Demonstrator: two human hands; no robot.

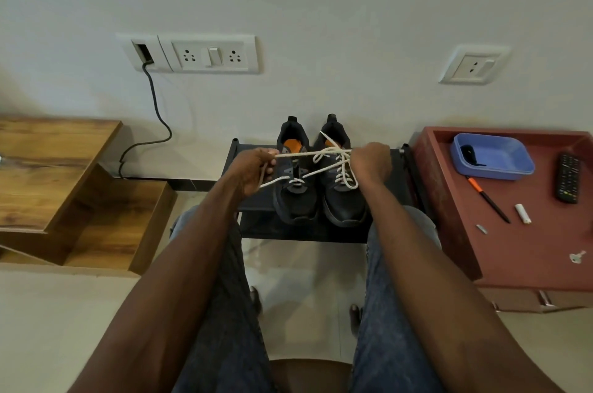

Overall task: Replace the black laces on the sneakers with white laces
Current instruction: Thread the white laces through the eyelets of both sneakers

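Observation:
Two black sneakers stand side by side on a low black rack (pixel 256 203), toes toward me. The right sneaker (pixel 341 200) carries a white lace (pixel 345 172) through its eyelets, crossed into a knot near the tongue. My left hand (pixel 253 171) grips one end of that lace, stretched taut across the left sneaker (pixel 295 200). My right hand (pixel 370 163) pinches the lace at the knot above the right sneaker. A white lace (pixel 296 181) also shows in the left sneaker's lower eyelets.
A red-brown side table (pixel 513 251) at the right holds a blue tray (pixel 492 156), a remote (pixel 568 177), a pen (pixel 487 198) and small items. Wooden shelving (pixel 64 184) stands at the left. A black cable (pixel 157 116) hangs from the wall socket. My knees flank the rack.

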